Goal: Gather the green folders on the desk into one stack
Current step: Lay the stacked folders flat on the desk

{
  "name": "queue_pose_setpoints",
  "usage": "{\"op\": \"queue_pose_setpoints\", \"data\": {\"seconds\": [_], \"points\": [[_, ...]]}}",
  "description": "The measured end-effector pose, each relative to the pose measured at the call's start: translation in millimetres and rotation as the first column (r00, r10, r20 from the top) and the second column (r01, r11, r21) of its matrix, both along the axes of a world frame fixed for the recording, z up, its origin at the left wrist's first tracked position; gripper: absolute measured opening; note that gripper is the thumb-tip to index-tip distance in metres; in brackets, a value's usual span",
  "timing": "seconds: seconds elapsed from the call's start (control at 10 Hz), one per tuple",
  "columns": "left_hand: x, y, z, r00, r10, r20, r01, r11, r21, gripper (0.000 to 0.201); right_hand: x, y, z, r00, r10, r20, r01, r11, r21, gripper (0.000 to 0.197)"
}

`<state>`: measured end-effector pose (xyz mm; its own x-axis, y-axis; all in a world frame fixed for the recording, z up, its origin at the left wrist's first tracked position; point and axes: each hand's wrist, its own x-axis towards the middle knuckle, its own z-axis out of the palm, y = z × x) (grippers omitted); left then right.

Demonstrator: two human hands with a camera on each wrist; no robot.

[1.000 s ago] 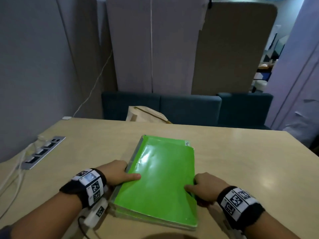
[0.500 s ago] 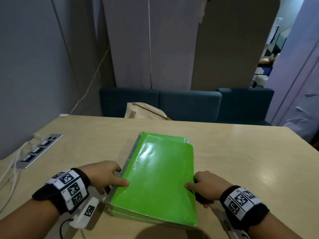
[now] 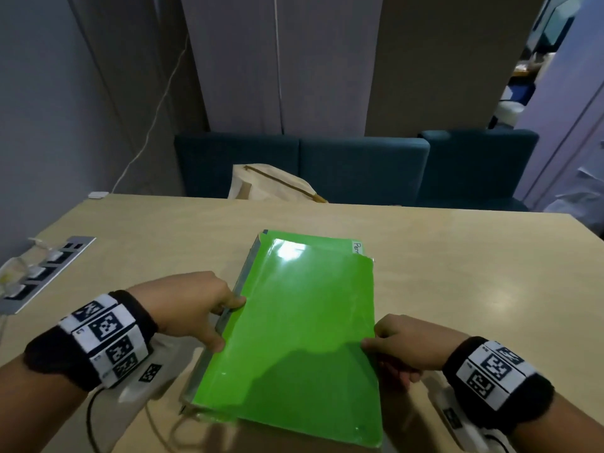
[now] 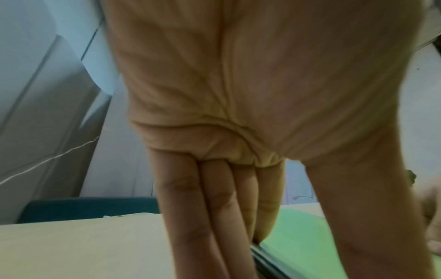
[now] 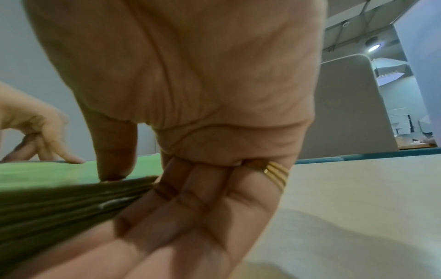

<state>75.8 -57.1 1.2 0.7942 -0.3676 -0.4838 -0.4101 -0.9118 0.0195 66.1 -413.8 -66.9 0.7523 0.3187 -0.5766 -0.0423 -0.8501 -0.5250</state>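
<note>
A stack of green folders (image 3: 294, 338) lies on the desk (image 3: 474, 273) in front of me, glossy top cover up, a white label at its far right corner. My left hand (image 3: 228, 323) is at the stack's left edge. Its fingers (image 4: 203, 217) run straight down the side and the thumb rests on the top cover (image 4: 298, 236). My right hand (image 3: 382, 358) grips the right edge. There the thumb (image 5: 114, 151) presses on top and the fingers curl against the layered side of the stack (image 5: 59, 203).
A recessed power strip (image 3: 42, 266) with plugged cables sits at the desk's left edge. Behind the far edge stands a teal sofa (image 3: 359, 168) with a cream bag (image 3: 271, 184) on it. Grey partition panels close off the back.
My left hand has slid farther along the stack's left edge, away from me. The right hand has stayed at the right edge, and the stack has barely shifted.
</note>
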Motion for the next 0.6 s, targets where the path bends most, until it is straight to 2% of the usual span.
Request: {"op": "queue_pose_setpoints", "data": {"seconds": [0.1, 0.3, 0.4, 0.5, 0.6], "points": [[1, 3, -4, 0.999, -0.032, -0.004, 0.032, 0.999, 0.027, 0.091, 9, 0, 3, 0.995, 0.101, 0.011, -0.100, 0.992, -0.073, 0.048], [4, -9, -5, 0.997, -0.076, -0.010, 0.076, 0.989, 0.129, 0.062, 20, 9, 7, 0.971, 0.234, -0.042, -0.237, 0.952, -0.196, 0.046], [1, -10, -10, 0.998, -0.030, -0.063, 0.036, 0.995, 0.098, 0.060, 15, 11, 9, 0.978, 0.196, -0.067, -0.205, 0.957, -0.203, 0.044], [2, -9, -9, 0.999, 0.005, -0.049, -0.006, 1.000, -0.019, 0.067, 12, 17, 20, 0.988, 0.111, -0.105, -0.131, 0.967, -0.217, 0.043], [-11, -1, 8, 0.973, 0.122, -0.198, -0.155, 0.976, -0.156, 0.094, 10, 15, 44, 0.989, 0.098, -0.108, -0.127, 0.945, -0.301, 0.046]]}}
